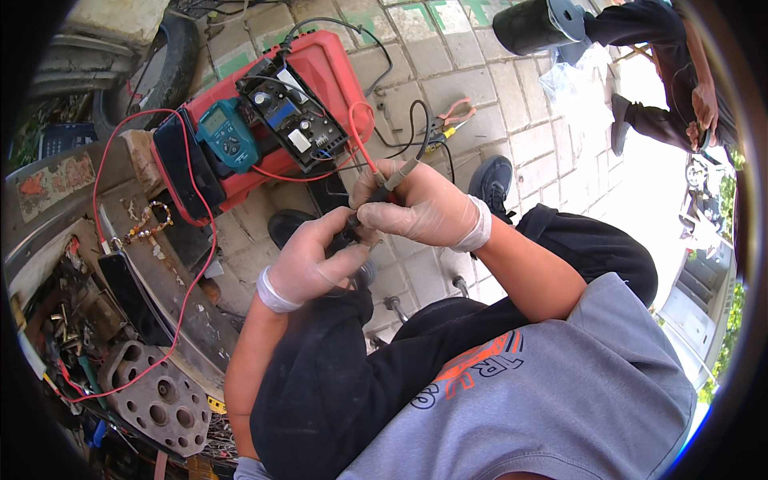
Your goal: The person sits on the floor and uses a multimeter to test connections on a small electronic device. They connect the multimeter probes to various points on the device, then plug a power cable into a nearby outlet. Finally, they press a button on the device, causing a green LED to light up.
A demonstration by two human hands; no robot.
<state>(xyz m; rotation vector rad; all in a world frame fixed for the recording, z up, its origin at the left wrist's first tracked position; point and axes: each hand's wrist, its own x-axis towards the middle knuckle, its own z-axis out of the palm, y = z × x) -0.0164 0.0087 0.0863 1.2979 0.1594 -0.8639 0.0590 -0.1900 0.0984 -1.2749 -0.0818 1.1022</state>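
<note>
My left hand (pixel 316 260), in a thin translucent glove, is closed with thumb and fingers around a small dark part (pixel 350 230), mostly hidden by the fingers. Against it is my gloved right hand (pixel 428 210), closed on a dark probe-like piece with a grey sleeve (pixel 404 172) and a black cable. A red lead (pixel 364 150) also runs into the right hand's fingers. Beyond the hands, a black-framed circuit board (pixel 296 116) sits on a red case (pixel 332 68). Beside the board lies a teal multimeter (pixel 228 136), with a black phone (pixel 182 164) at the case's left end.
Red-handled pliers (pixel 454 112) lie on the paving beyond my right hand. At left stands a cluttered metal bench with another phone (pixel 134 298), a bracelet (pixel 148 222) and a holed metal plate (pixel 160 400). A black bucket (pixel 534 26) and another person's hand (pixel 704 108) are at upper right.
</note>
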